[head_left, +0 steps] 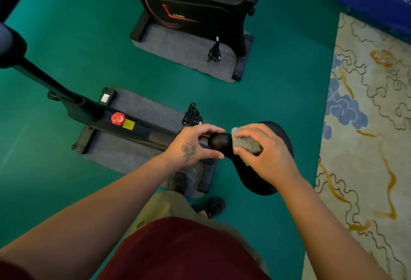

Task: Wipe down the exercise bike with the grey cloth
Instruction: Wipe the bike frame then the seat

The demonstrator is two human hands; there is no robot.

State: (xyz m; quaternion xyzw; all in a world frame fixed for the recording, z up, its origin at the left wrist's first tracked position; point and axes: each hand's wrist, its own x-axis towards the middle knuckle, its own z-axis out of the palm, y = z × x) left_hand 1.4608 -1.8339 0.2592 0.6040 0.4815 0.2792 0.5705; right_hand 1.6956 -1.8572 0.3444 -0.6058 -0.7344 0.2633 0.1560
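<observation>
R hand [265, 153] grip pinches grey cloth [245, 143], half hidden; L hand [193, 144] clasps saddle [219, 142] nose.

Cloth [246, 143] under my right hand [266, 153]: grey, nubbly, coarse weave. Saddle [219, 142] nose by my left hand [195, 144]: black, smooth, dull sheen. Bike [124, 122] frame: black, matt; red knob [117, 118] glossy plastic. Mat [142, 108] beneath: grey felt-like pile. Floor [89, 46]: green, even, matt. Rug [367, 124]: soft woven pile.

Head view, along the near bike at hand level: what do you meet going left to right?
Red knob → left hand → saddle nose → grey cloth → right hand → patterned rug.
</observation>
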